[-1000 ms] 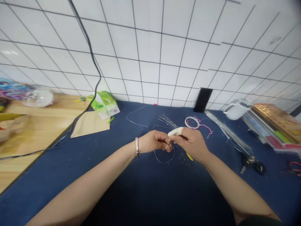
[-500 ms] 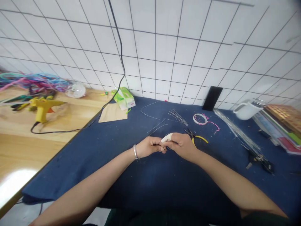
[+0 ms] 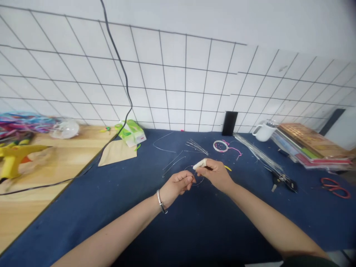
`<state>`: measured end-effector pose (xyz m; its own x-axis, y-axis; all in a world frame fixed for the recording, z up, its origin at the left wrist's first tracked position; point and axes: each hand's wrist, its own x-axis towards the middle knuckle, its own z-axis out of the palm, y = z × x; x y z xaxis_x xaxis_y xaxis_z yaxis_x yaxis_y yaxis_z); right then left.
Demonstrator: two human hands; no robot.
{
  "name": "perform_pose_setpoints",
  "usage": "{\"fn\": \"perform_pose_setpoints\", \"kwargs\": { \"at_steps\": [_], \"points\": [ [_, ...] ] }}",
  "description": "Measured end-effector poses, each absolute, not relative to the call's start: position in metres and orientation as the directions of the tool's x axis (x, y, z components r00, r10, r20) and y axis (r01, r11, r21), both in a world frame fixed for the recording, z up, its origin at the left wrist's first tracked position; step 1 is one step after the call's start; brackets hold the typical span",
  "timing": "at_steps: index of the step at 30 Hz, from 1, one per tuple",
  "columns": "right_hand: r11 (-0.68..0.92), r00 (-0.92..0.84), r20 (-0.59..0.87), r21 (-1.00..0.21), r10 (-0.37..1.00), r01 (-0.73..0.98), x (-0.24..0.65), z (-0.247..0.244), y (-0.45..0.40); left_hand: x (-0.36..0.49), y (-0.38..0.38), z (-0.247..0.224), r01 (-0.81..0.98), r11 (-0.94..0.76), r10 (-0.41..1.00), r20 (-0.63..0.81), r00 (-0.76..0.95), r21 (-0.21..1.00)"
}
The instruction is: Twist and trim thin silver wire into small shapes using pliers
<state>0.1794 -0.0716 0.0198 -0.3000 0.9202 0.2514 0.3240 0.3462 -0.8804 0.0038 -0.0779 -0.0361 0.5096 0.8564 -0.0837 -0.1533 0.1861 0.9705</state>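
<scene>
A thin wire loop (image 3: 199,183) is pinched between my two hands over the dark blue cloth. My left hand (image 3: 180,184), with a silver bangle at the wrist, grips its left side with closed fingers. On the other side my right hand (image 3: 213,172), one finger wrapped in white, pinches the wire as well. The yellow handle of the pliers (image 3: 227,168) sticks out behind my right hand; the rest is hidden. Loose wire pieces (image 3: 174,163) lie just beyond my left hand, and a bundle of short wires (image 3: 197,147) lies farther back.
A white ring with pink cord (image 3: 220,146), a black upright block (image 3: 229,123) and a white mug (image 3: 264,130) stand or lie at the back. Long wires (image 3: 258,154) and red-handled scissors (image 3: 335,187) are to the right. A yellow glue gun (image 3: 16,157) is on the wooden surface at left.
My hands have drawn slightly apart, and the wire loop between them now shows. The view has shifted right and up, bringing the red-handled scissors into sight.
</scene>
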Motion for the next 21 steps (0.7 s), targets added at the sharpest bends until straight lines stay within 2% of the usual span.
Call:
{"fn": "perform_pose_setpoints", "kwargs": {
  "at_steps": [8,14,18,21],
  "points": [
    [0.254,-0.263,0.182,-0.927,0.948,0.275,0.199,0.011,-0.068,0.013,-0.068,-0.039,-0.07,0.178,0.826,-0.11,0.553,0.981],
    [0.315,-0.248,0.241,-0.892,0.938,0.324,0.201,0.001,-0.059,0.013,-0.061,-0.047,-0.012,0.162,0.817,-0.127,0.563,0.987],
    [0.318,-0.208,0.261,-0.894,0.943,0.316,0.201,-0.004,-0.056,0.017,-0.058,-0.042,0.056,0.062,0.831,-0.082,0.55,0.997],
    [0.313,-0.156,0.276,-0.897,0.948,0.312,0.201,-0.007,-0.054,0.019,-0.054,-0.031,0.173,-0.046,0.826,-0.06,0.561,0.984]
  ]
}}
